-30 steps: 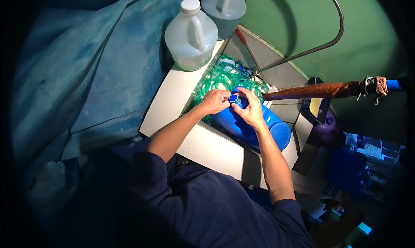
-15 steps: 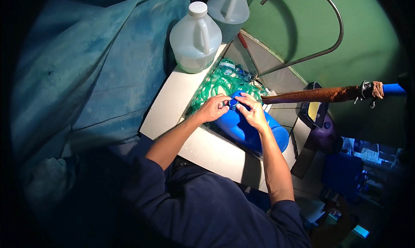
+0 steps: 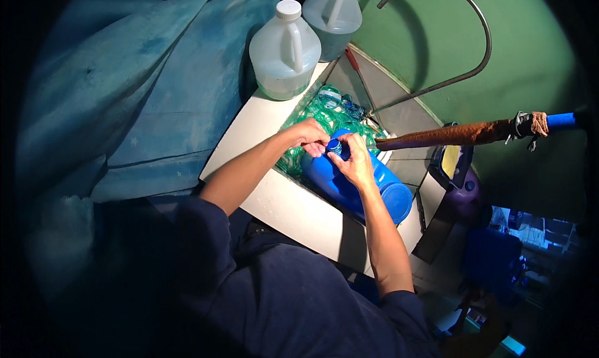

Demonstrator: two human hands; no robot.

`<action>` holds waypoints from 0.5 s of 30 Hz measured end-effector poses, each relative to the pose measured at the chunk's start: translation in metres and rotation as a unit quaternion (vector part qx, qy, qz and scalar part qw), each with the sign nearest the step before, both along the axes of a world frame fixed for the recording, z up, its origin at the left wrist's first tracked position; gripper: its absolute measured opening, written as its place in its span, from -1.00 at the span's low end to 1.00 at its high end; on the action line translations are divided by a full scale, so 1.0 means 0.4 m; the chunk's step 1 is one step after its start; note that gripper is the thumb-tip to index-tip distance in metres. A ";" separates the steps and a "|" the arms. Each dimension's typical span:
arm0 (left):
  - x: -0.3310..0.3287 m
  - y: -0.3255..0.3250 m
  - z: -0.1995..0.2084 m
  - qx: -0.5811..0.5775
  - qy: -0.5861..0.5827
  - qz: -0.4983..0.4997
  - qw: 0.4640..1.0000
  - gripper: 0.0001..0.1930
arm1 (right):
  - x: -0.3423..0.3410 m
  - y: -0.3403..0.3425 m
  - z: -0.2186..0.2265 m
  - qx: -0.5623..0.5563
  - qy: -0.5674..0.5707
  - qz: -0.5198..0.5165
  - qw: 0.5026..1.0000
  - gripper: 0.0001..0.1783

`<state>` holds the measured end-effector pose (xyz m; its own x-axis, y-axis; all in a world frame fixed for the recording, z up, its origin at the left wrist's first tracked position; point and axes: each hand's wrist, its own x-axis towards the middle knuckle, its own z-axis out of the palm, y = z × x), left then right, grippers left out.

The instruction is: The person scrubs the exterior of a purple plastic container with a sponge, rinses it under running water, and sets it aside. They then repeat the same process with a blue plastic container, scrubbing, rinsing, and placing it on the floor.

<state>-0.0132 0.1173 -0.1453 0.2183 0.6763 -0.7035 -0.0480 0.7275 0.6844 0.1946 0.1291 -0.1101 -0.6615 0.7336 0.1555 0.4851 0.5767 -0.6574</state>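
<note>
A blue plastic jug (image 3: 334, 177) lies on its side over a tangle of green translucent strapping or tubing (image 3: 324, 118) inside a tiled basin. My right hand (image 3: 354, 161) grips a small dark-blue ribbed cap (image 3: 334, 146) between thumb and fingers, above the jug's body. Close against the cap's left side is my left hand (image 3: 310, 136), its fingers curled inward. What those left fingers hold, if anything, is hidden. Whether the cap sits on a neck of the jug cannot be made out.
Two translucent jugs with liquid, a nearer one (image 3: 286, 58) and a farther one (image 3: 332, 18), stand at the basin's corner. A rusty-brown wrapped pole (image 3: 449, 135) reaches in from the right. Behind is a bent metal rod (image 3: 437, 87). A purple container (image 3: 463, 193) stands at right.
My left hand has shifted up and left slightly, its fingers turning more inward beside the cap. My right hand keeps its grip on the cap. The view has moved a little.
</note>
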 end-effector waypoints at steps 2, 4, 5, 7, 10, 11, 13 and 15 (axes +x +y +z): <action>0.003 0.009 0.004 0.029 0.044 -0.026 0.998 -0.81 | 0.001 0.000 -0.004 0.008 -0.002 -0.006 1.000 -0.48; 0.008 0.001 -0.009 0.066 0.051 -0.002 0.996 -0.81 | 0.002 0.002 -0.011 0.018 0.021 -0.022 0.999 -0.47; 0.012 -0.009 -0.023 0.091 0.053 0.010 0.994 -0.81 | 0.004 0.002 -0.015 0.024 0.018 -0.026 0.999 -0.47; 0.027 -0.041 -0.058 0.146 0.008 0.057 0.988 -0.84 | 0.009 0.004 -0.020 0.043 0.034 -0.033 0.998 -0.47; 0.056 -0.091 -0.116 0.215 -0.065 0.125 0.966 -0.89 | 0.016 0.008 -0.022 -0.057 0.035 -0.031 0.997 -0.45; 0.064 -0.099 -0.133 0.247 -0.069 0.134 0.957 -0.90 | 0.018 0.010 -0.021 -0.028 0.022 -0.021 0.999 -0.45; 0.077 -0.106 -0.159 0.287 -0.061 0.148 0.944 -0.90 | 0.020 0.015 -0.018 0.034 -0.004 0.005 0.999 -0.44; 0.085 -0.103 -0.173 0.330 -0.001 0.142 0.933 -0.90 | 0.020 0.019 -0.016 -0.009 -0.022 0.007 1.000 -0.39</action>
<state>0.0209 0.0762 -0.2145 -0.0342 0.9930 -0.1134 -0.1769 0.1057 0.9785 0.2026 0.1367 -0.1164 -0.6776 0.7267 0.1132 0.5051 0.5718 -0.6465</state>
